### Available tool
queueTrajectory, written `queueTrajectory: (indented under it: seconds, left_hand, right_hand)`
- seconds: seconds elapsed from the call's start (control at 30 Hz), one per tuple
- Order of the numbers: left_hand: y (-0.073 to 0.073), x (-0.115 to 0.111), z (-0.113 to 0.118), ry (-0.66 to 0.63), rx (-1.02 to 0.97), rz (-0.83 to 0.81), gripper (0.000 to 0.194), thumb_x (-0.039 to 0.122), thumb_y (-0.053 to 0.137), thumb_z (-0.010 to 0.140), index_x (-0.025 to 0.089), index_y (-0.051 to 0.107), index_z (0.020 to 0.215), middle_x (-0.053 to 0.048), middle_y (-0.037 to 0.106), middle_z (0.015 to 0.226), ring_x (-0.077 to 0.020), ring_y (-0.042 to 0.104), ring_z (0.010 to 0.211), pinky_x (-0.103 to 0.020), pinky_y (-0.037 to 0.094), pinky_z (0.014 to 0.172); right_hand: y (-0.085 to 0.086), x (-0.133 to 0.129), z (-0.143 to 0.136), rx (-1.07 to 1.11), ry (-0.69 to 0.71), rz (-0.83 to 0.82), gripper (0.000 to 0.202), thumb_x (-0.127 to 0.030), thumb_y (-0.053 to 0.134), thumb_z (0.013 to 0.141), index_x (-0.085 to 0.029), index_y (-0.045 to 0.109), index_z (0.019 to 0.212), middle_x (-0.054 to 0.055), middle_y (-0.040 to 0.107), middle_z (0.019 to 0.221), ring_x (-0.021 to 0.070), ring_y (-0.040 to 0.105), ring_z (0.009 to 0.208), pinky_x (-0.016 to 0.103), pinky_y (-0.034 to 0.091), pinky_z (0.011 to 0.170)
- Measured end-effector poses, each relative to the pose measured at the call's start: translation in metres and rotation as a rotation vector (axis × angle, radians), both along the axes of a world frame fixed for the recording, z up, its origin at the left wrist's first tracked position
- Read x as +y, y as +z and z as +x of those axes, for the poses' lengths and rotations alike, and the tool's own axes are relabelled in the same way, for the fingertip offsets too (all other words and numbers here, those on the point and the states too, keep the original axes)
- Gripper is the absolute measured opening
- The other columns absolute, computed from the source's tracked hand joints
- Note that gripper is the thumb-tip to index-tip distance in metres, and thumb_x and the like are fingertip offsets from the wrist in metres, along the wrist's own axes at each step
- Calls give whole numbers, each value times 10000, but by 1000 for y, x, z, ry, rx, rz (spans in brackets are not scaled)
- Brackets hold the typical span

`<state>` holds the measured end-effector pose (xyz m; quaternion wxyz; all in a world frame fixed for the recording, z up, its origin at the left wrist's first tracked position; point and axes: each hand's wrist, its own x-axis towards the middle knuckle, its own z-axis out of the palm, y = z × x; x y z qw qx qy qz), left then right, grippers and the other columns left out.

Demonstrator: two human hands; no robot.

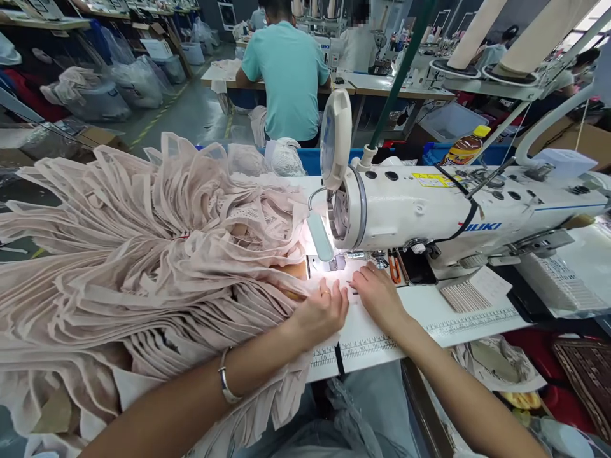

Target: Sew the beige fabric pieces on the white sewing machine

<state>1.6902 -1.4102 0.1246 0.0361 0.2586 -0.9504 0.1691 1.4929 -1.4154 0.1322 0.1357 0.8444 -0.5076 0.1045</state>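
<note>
A large heap of pale pink fabric pieces (157,254) with mesh and lace spreads over the left of the sewing table and up to the needle area. My left hand (324,310), a silver bracelet on its wrist, has its fingers curled together at the near edge of this fabric. Close to its right, my right hand (377,294) pinches in front of the presser foot; a small dark thing shows by its fingertips, too small to name. Both hands are just below the lit head of a white sewing machine (405,207).
An orange-handled tool (394,267) lies beside the needle area. Stacked pale strips (465,296) and a ruler tape (470,321) are on the table at right. A yellow-capped bottle (465,147) stands behind the machine. Ahead, a person in a turquoise shirt (291,83) sits at another table.
</note>
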Motion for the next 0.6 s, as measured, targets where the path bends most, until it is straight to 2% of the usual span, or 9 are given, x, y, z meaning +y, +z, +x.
queueTrajectory:
  seconds: [0.1, 0.17, 0.23, 0.3, 0.4, 0.5, 0.6]
  left_hand:
    - [2, 8, -8, 86, -12, 41, 425, 25, 393, 971, -8, 546, 1366, -308, 622, 1296, -361, 706, 1079, -443, 572, 799]
    - [7, 4, -7, 218, -23, 95, 465, 0, 362, 968, -8, 508, 1410, -326, 585, 1337, -373, 678, 1133, -404, 573, 724]
    - [14, -4, -2, 287, -23, 133, 487, -19, 319, 969, -12, 488, 1425, -318, 579, 1350, -358, 636, 1197, -389, 568, 722]
    - [18, -11, 2, 252, -9, 169, 465, -27, 307, 966, -7, 548, 1364, -277, 612, 1315, -319, 615, 1212, -406, 559, 832]
    - [16, -14, 5, 176, 20, 183, 419, -12, 339, 970, 6, 598, 1298, -236, 613, 1315, -291, 585, 1251, -420, 493, 1009]
    - [11, -12, 5, 157, 48, 137, 407, 12, 357, 982, 4, 569, 1329, -238, 576, 1377, -295, 565, 1291, -422, 463, 1052]
    - [9, -14, 6, 156, 89, 177, 367, 3, 372, 973, 37, 617, 1244, -204, 615, 1336, -277, 605, 1238, -407, 484, 1036]
  right_hand:
    - [-3, -15, -1, -67, -28, 152, 202, -152, 515, 971, -198, 586, 788, 61, 604, 799, 225, 569, 773, 306, 407, 674]
    - [-5, -21, -3, -148, -41, 219, 212, -174, 481, 982, -209, 561, 789, 49, 602, 821, 205, 561, 732, 288, 401, 638]
    - [-6, -22, -5, -213, -44, 245, 226, -173, 431, 989, -218, 542, 797, 43, 610, 838, 201, 566, 739, 284, 403, 644]
    - [-6, -20, -5, -208, -47, 214, 207, -162, 406, 972, -215, 544, 828, 63, 623, 858, 222, 578, 779, 305, 408, 680]
    - [-6, -16, -1, -109, -75, 130, 143, -125, 431, 900, -181, 561, 877, 106, 626, 845, 258, 578, 783, 341, 387, 682]
    - [-7, -15, 6, -111, -101, 120, 129, -142, 431, 910, -179, 550, 877, 97, 619, 796, 249, 562, 725, 336, 360, 641]
    - [-8, -18, 13, -270, -96, 173, 166, -229, 430, 960, -217, 504, 812, 47, 587, 698, 224, 540, 669, 320, 371, 637]
